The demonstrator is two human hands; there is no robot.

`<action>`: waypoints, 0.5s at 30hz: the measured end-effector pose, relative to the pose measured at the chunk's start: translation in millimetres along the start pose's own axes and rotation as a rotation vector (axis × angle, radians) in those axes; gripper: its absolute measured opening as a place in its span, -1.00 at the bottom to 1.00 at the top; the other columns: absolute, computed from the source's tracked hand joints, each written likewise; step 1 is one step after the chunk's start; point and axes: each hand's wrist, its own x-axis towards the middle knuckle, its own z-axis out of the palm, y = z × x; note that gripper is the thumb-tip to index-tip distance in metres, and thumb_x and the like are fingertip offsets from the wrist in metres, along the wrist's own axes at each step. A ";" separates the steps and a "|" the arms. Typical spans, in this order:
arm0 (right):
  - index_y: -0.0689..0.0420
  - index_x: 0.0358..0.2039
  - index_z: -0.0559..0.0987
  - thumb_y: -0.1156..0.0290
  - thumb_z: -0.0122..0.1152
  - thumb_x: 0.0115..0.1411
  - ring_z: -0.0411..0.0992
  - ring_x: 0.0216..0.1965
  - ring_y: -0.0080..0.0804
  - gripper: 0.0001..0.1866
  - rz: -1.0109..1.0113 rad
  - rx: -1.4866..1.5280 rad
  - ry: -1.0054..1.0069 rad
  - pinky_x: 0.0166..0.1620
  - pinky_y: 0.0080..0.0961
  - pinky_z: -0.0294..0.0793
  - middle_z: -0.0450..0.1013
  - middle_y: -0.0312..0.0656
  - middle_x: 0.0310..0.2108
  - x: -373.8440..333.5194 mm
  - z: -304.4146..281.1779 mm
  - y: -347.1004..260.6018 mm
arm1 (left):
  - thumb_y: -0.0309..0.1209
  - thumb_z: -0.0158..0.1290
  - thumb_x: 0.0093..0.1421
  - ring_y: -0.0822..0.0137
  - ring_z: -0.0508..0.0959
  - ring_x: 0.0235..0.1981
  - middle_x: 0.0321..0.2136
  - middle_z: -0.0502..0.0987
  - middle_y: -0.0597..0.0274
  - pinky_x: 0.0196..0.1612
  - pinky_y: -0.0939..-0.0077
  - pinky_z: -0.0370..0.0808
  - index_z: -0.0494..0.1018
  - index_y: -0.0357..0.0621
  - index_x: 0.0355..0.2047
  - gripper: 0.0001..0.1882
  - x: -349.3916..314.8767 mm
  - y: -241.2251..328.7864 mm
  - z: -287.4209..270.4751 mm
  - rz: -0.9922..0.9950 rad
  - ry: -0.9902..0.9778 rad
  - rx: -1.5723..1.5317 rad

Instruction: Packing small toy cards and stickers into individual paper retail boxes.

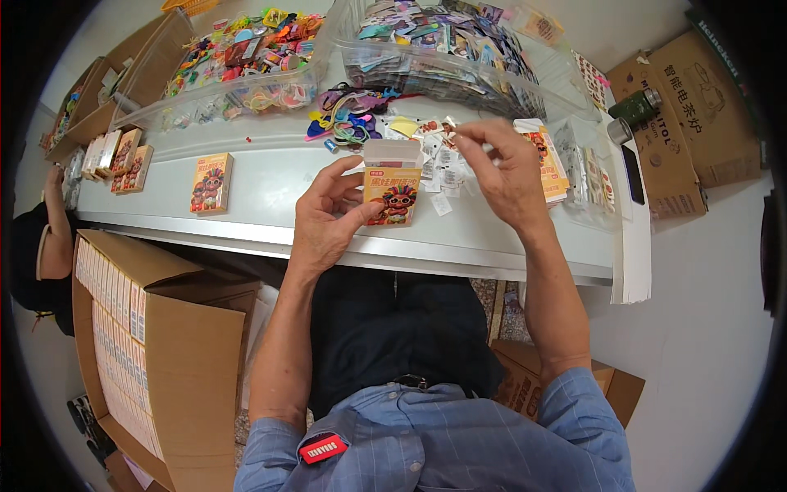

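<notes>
My left hand [324, 215] grips a small yellow-orange cardboard box [391, 195] with a cartoon figure on its front. The box stands upright at the table's near edge, its pale top flap raised. To the right of it and slightly higher, my right hand [507, 170] is closed in a pinch, thumb and forefinger together. Something small and dark reddish shows by those fingertips, but I cannot make out whether they hold it. Beyond the box lie small clear packets [447, 172] and a pile of colourful bands [352, 111].
Clear bins hold colourful trinkets [246, 53] and many cards [443, 49]. Box stacks stand at right [548, 160] and far left [131, 168], with a single box [211, 184] between. A carton of packed boxes [188, 369] sits lower left. Another person's arm [56, 221] shows at left.
</notes>
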 end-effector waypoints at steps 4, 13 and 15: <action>0.25 -0.10 0.60 0.33 0.36 0.18 0.49 -0.31 -0.37 -0.67 0.222 -0.200 -0.210 -0.25 -0.43 0.48 0.53 -0.12 -0.28 -27.9 -2.6 11.5 | -0.60 0.30 0.11 0.38 0.64 -0.22 -0.08 0.62 -0.06 -0.14 0.52 0.60 0.29 -0.22 0.24 -0.31 0.4 0.9 -0.6 -0.011 0.010 -0.015; 0.24 -0.15 0.60 0.21 0.45 0.06 0.49 -0.23 -0.08 -0.57 0.110 -0.583 -0.134 -0.17 -0.24 0.49 0.48 0.00 -0.26 -66.2 18.5 16.9 | -0.61 0.30 0.11 0.38 0.64 -0.21 -0.08 0.62 -0.03 -0.13 0.54 0.59 0.30 -0.18 0.24 -0.31 0.1 0.9 -0.1 -0.019 0.010 -0.002; 0.23 -0.18 0.61 0.24 0.44 0.07 0.49 -0.21 -0.06 -0.61 0.110 -0.606 -0.106 -0.16 -0.23 0.48 0.49 -0.01 -0.27 -69.5 21.6 18.9 | -0.62 0.30 0.11 0.39 0.64 -0.21 -0.08 0.63 -0.03 -0.14 0.54 0.59 0.30 -0.18 0.24 -0.31 -0.4 1.3 0.6 -0.024 0.008 0.000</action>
